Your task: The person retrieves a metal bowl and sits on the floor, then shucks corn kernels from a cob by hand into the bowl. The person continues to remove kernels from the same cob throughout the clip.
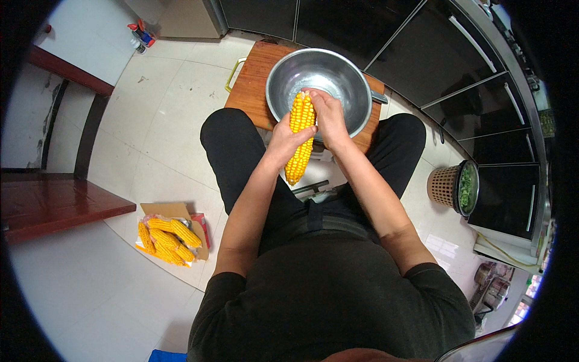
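Note:
An ear of yellow corn (299, 158) slants above the near side of a stainless steel bowl (280, 72). My left hand (288, 141) is wrapped around its middle, with the thumb across the kernels. At the ear's far end, my right hand (330, 115) holds the tip, its thumb pressing near the top of the rows. A narrow groove runs between kernel rows in the upper half. The bowl's visible inside is bare metal; my hands and the ear cover its near part. It stands on a wooden stool top (251, 90) between my knees.
A grey handle (379, 97) juts out beside the bowl. Several ears of corn (167, 240) lie in an opened cardboard box (165, 209) on the floor at left. Black cabinets (334, 22) stand ahead. A basket (443, 184) with a bowl of greens is at right.

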{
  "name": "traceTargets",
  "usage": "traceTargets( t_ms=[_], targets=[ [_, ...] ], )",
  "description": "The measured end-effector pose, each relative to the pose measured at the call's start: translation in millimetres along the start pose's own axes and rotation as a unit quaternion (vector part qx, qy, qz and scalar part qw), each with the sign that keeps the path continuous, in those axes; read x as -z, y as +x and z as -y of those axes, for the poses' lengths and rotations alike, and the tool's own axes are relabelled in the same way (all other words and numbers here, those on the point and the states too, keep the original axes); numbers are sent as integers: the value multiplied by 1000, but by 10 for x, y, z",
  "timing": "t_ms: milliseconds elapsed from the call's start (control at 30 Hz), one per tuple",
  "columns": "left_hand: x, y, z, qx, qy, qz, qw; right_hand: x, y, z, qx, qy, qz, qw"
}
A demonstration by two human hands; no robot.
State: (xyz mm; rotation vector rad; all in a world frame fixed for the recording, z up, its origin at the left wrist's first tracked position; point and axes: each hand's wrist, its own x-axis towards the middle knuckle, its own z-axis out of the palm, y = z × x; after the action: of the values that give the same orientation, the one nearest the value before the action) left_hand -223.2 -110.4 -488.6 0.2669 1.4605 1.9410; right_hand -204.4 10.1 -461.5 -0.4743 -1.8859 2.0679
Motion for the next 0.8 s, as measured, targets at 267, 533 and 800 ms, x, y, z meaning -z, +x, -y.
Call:
traceTargets(
  t_ms=[267,533,800],
  targets=[
    [-39,28,34,-17,-21,27,999,26,171,-111,-81,56,-89,991],
    [-42,-18,-56,42,-121,68,989,284,114,155,-50,2,-2,999],
    [-69,-15,-29,29,-48,34,998,105,-34,199,-35,-35,48,998]
  ],
)
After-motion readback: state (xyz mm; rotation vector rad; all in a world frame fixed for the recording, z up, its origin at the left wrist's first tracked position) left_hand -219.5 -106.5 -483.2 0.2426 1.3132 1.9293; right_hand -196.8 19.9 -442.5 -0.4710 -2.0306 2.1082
